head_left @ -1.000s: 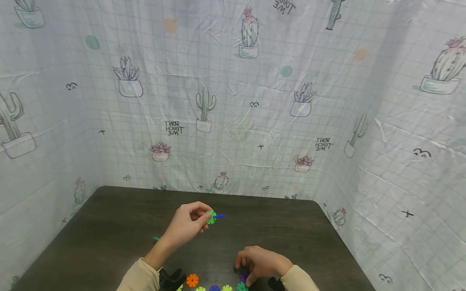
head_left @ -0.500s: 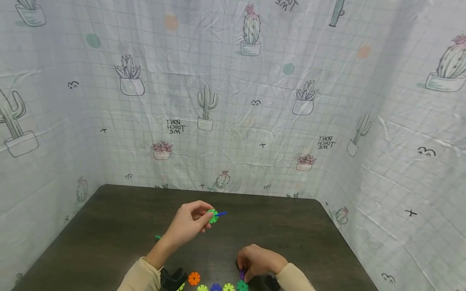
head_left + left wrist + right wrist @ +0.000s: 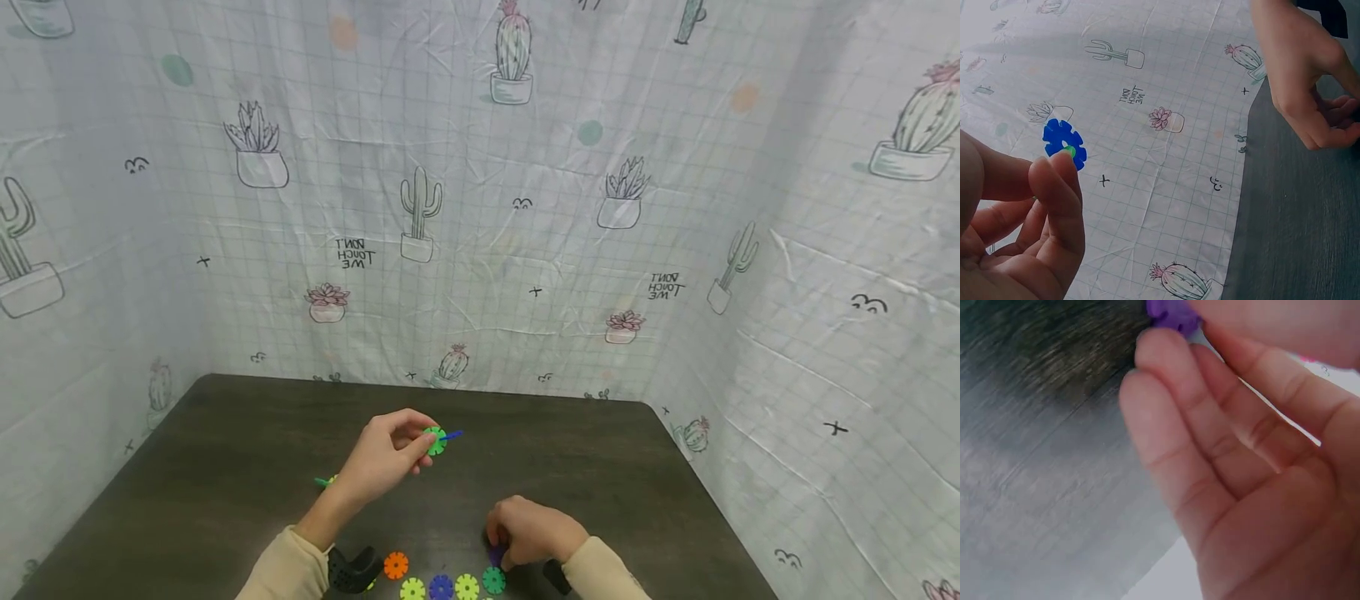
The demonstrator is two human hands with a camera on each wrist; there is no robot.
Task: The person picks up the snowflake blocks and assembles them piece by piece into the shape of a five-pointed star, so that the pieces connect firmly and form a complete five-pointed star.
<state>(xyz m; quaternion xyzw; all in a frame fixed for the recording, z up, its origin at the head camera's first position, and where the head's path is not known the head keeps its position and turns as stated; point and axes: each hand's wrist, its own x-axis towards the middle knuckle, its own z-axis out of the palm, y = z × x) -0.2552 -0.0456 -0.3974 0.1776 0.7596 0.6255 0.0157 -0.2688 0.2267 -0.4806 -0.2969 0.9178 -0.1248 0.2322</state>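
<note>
Above the dark table (image 3: 247, 450), well out over its middle, the left hand (image 3: 384, 457) pinches a green notched disc (image 3: 438, 442) between thumb and fingertips. Joined to that disc is a blue notched disc (image 3: 1059, 139), which juts out past the fingertips; from the head it is seen nearly edge-on, while the left wrist view shows its face, with a small hole in the middle and slots around the rim. Lower down and nearer the person, the right hand (image 3: 532, 532) reaches to the tabletop, its thumb and fingertips pinching a purple disc (image 3: 1171, 314), mostly covered by the thumb in the right wrist view; whether it touches the wood cannot be told. Just beside that hand lies a teal-green disc (image 3: 494, 580). Leftward from it along the bottom edge of the head view come a yellow-green disc (image 3: 467, 587), an indigo disc (image 3: 441, 587), another yellow-green one and, a little farther up, an orange disc (image 3: 396, 565). Beyond the left forearm, partly hidden by it, a small green piece (image 3: 322, 482) shows. Pale sleeves (image 3: 283, 567) cover both forearms, and a white cloth (image 3: 480, 317) printed with potted cacti hangs around the table
</note>
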